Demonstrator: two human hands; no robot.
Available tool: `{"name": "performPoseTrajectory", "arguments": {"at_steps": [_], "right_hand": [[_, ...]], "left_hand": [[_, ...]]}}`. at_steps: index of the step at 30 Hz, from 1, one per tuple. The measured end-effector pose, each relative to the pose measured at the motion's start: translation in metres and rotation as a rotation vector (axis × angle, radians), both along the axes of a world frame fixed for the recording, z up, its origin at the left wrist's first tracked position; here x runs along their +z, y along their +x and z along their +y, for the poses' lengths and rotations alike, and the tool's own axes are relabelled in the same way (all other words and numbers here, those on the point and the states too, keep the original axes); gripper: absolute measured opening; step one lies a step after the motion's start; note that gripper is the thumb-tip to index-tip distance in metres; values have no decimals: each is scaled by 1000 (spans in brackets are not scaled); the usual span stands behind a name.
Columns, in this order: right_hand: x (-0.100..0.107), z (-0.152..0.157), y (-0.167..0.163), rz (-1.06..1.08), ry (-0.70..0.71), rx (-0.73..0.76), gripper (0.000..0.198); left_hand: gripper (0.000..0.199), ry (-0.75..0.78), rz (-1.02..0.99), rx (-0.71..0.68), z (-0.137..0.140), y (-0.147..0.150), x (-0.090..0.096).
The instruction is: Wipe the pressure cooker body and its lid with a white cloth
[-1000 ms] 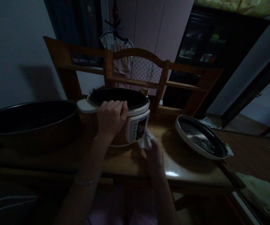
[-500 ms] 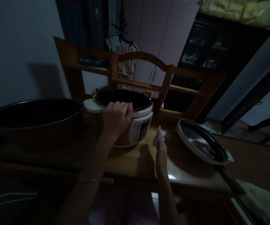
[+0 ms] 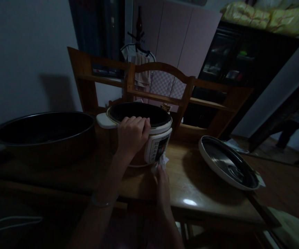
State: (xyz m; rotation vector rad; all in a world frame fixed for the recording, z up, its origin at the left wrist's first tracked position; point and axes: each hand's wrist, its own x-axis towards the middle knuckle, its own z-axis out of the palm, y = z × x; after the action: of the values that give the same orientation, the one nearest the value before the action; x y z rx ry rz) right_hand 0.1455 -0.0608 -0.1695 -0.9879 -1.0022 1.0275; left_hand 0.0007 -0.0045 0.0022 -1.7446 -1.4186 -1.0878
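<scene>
A lidless electric pressure cooker (image 3: 153, 148) with a white rim, dark inside and a button panel stands on the wooden table. My left hand (image 3: 134, 135) has its fingers closed over the cooker's near rim. Low at the cooker's front, by the lower edge of the panel, my right hand (image 3: 162, 176) pinches a crumpled white tissue (image 3: 163, 162). The tissue appears to touch the cooker's side.
On the left sits a large dark pot (image 3: 51, 145). The cooker's round lid (image 3: 228, 164) lies inner side up at the right end of the table (image 3: 188, 186). A wooden shelf frame (image 3: 160, 94) rises along the back. Someone's legs (image 3: 286, 135) show at far right.
My right hand has brought the tissue left, from beside the cooker to its lower front. My left hand stays on the rim. The view has shifted slightly.
</scene>
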Motion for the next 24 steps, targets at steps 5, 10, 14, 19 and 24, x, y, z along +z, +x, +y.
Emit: {"name": "performPoseTrajectory", "arguments": {"at_steps": [5, 10, 14, 19, 24], "right_hand": [[0, -19, -12, -43, -99, -59, 41], [22, -17, 11, -39, -91, -53, 39], [65, 9, 47, -164, 15, -269, 42], [115, 51, 50, -365, 219, -204, 43], [120, 62, 26, -452, 421, -104, 40]], "left_hand": [[35, 15, 0, -7, 0, 0, 0], [36, 10, 3, 2, 0, -1, 0], [37, -7, 15, -2, -1, 0, 0], [36, -6, 21, 13, -1, 0, 0], [37, 4, 22, 11, -1, 0, 0]]}}
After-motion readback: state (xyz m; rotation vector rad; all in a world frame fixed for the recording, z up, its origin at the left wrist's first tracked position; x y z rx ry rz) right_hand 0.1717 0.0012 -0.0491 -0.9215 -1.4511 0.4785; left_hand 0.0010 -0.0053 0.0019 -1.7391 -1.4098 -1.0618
